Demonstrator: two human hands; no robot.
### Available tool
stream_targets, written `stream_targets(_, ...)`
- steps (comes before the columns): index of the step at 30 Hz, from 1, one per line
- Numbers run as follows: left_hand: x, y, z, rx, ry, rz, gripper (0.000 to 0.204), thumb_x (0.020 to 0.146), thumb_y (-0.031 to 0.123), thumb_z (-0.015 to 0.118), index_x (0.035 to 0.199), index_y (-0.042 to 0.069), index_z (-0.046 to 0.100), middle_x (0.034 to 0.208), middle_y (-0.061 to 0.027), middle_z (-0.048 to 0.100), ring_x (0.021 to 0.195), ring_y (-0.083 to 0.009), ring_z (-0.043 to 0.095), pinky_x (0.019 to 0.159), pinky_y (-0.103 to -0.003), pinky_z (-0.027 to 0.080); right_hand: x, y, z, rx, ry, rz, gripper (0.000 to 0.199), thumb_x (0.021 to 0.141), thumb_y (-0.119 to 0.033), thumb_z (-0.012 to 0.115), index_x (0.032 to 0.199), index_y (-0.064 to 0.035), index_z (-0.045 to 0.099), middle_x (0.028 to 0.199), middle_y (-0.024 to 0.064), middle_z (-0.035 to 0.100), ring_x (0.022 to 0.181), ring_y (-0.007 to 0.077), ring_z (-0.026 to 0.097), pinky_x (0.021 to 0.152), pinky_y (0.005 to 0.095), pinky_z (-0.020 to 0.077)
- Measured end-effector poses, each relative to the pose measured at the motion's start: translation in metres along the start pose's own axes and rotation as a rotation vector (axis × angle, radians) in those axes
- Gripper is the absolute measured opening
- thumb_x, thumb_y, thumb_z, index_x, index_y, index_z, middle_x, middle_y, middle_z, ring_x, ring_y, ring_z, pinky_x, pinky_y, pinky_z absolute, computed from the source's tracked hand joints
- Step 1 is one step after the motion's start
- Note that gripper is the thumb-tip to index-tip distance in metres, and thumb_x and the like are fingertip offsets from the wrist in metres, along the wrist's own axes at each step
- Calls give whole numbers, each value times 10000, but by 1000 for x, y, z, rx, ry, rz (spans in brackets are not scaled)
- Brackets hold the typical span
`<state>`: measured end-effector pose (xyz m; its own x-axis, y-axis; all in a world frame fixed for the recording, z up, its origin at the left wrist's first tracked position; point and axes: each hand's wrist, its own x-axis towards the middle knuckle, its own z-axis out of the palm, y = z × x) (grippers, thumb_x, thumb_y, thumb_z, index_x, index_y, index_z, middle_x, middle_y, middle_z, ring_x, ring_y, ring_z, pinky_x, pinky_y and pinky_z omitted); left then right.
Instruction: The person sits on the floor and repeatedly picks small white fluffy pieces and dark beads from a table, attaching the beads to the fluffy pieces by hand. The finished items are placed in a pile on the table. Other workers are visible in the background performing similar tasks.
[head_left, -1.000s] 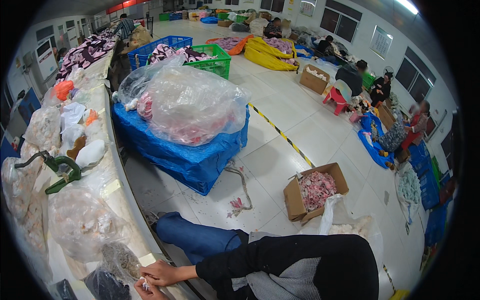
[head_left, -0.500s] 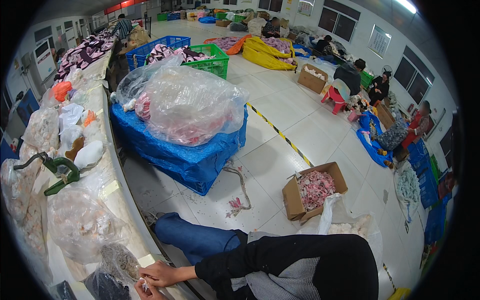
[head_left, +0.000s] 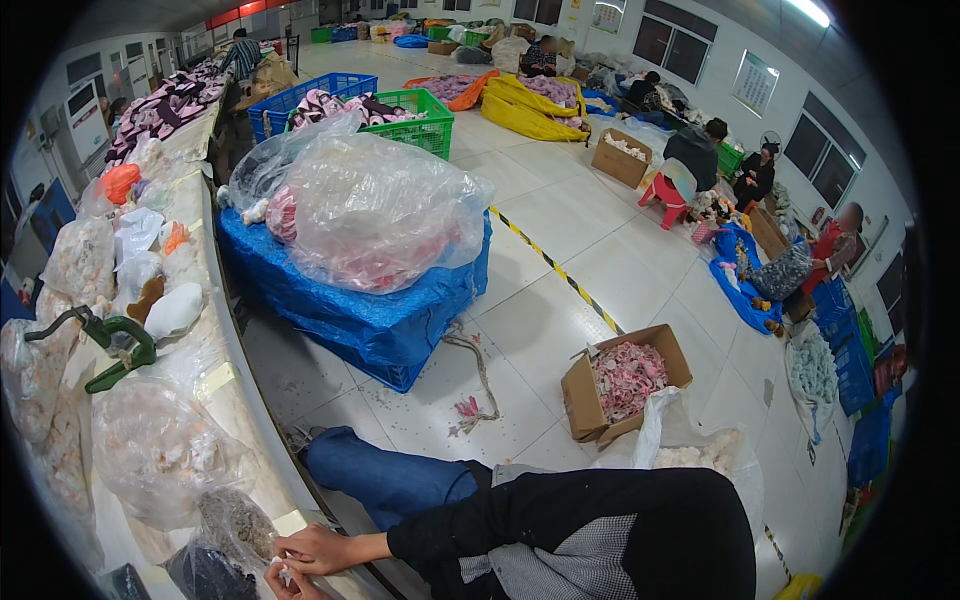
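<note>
My right hand reaches out of a black sleeve to the edge of the long pale worktable at the bottom left. Just below it, my left hand is partly cut off by the picture's edge. Both hands pinch a small white piece between their fingertips. A clear bag of dark bits lies right beside them, with a larger clear bag of pale pieces behind it. My leg in blue jeans is under the table edge.
A green clamp tool and more filled bags lie along the table. On the floor are a blue tarp-covered pallet with big clear bags, an open cardboard box of pink scraps, a white sack, blue and green crates, and several seated people at the far right.
</note>
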<state>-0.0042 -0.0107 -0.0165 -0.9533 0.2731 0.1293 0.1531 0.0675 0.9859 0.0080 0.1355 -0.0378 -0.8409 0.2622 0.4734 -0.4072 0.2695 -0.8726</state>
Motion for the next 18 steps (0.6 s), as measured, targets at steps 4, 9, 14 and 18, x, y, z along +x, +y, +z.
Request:
stream_targets(4,1,-5,-2,-15,-7,28,206,1061,128,637,1205,-20,628,983,-41,629,862,-115,539,792,-251,474,2,-1,-4,21,-69,58,241,952,-313,650,1034,-98,581,700,106,624,716,385,662,644,480,461)
stream_targets(9,-1,4,1,-8,0,33,238,1067,169,650,1203,-24,628,1033,-52,646,873,-113,536,797,-253,474,7,-4,-11,65,-123,80,288,971,-376,650,1034,-103,586,719,106,649,736,380,673,661,474,470)
stream_targets(14,0,-4,-1,-37,6,12,306,1059,221,679,1225,-32,625,1089,-79,665,913,-138,576,835,-281,519,9,0,-12,84,-149,66,302,1010,-384,649,1019,-89,585,716,96,629,700,328,651,635,425,451)
stream_targets(18,2,-15,-8,-65,13,16,349,1046,234,699,1245,-42,618,1108,-105,666,961,-175,616,869,-327,564,13,-4,-14,117,-171,71,317,1014,-399,642,1001,-89,575,715,99,618,696,334,625,640,432,429)
